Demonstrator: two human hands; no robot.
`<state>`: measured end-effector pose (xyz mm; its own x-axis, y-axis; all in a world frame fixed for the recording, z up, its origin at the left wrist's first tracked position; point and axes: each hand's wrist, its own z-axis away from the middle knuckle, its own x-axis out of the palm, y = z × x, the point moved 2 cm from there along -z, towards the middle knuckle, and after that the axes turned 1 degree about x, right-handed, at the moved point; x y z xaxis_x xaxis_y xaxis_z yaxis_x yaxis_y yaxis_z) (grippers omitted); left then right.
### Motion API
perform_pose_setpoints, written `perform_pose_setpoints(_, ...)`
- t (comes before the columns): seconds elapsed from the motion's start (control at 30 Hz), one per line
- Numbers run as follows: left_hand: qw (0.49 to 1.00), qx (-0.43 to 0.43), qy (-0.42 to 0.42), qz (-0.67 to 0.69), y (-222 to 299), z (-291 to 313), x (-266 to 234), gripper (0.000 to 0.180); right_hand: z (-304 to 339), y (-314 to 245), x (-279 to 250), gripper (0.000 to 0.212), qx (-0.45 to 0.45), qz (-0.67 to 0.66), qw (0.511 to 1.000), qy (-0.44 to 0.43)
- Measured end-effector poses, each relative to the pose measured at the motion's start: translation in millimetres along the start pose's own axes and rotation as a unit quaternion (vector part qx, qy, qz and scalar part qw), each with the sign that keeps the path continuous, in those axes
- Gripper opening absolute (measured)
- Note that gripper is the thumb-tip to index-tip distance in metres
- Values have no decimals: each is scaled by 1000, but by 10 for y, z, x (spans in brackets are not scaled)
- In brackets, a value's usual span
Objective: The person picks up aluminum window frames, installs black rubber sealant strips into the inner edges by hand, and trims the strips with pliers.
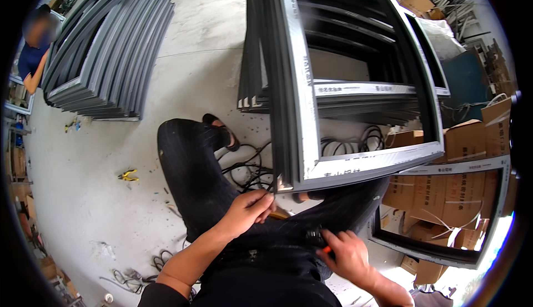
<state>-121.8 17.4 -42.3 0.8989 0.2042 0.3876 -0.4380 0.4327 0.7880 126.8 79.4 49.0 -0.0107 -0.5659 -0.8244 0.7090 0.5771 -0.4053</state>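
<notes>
Stacked dark grey window frames (302, 85) with white protective film rise in front of me, their near corner close over my lap. At that lower left corner my left hand (251, 211) is closed in a pinch, fingertips beside the frame's edge. Whatever lies between the fingertips is too small to make out. Over my right thigh, my right hand (348, 254) is wrapped round a small hand tool with a black head (314, 235) and an orange-red handle. Its exact kind is partly hidden by the fingers.
Another stack of frames (111, 57) stands at the far left, beside a person (34, 51). Yellow-handled pliers (129, 175) and black cables (244, 168) lie on the floor. At right, a single frame (444, 254) leans near cardboard boxes (466, 140).
</notes>
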Motion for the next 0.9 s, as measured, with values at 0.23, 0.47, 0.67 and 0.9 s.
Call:
perform_pose_setpoints(0.23, 998, 39, 26, 41, 3, 16, 105, 32, 351, -14, 333, 51, 15, -59, 994, -92)
perform_pose_setpoints(0.47, 988, 58, 103, 100, -35, -108, 197, 32, -400, -36, 301, 40, -90, -188, 970, 126)
perform_pose_setpoints(0.67, 976, 132, 175, -4, 3, -211, 276, 31, -1027, -237, 797, 36, -98, -506, 855, 64)
perform_pose_setpoints(0.9, 967, 132, 217, 26, -33, -266, 282, 30, -872, -166, 788, 22, -89, -474, 876, 32)
